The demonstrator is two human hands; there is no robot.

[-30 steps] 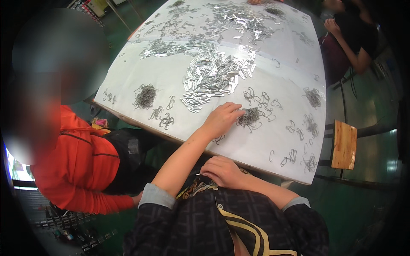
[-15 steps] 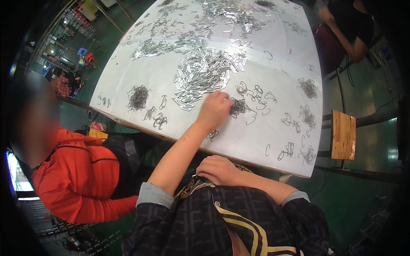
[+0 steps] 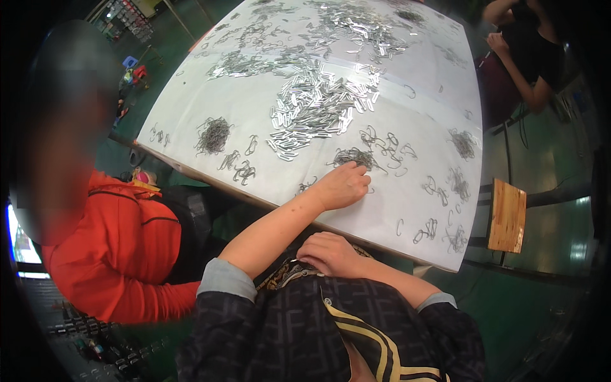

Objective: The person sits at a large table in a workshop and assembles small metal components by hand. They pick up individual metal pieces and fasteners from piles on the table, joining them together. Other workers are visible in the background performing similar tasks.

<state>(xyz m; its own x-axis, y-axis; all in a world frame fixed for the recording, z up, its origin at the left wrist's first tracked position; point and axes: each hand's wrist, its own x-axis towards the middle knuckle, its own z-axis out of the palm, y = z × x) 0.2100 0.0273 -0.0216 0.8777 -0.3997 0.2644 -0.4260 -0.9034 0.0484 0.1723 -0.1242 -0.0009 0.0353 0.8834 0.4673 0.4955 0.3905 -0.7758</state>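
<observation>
Wire hooks heaped at the left fingertips could snag and come up in clumps

The dark heap lies on the white tabletop, just beyond the left hand. That hand's fingers are drawn narrowly together against the near side of the heap; whether a hook is pinched between them is hidden. The right hand is curled below the table edge, nearer the body, with a small bright glint at its fingertips; I cannot tell what it holds, if anything.

Tangling looks like the chief hazard: the curved ends overlap, so lifting one hook could drag up several others. A quick pull could also flick pieces toward the loose hooks spread beyond and to the right of the left hand. If the left hand carried a piece back over the near edge with a loose grip, it could drop onto the lap or the floor. Sweeping too far forward and leftward might mix hooks into the flat metal strips piled beyond the left hand, and sorting them apart would probably be slow.
</observation>
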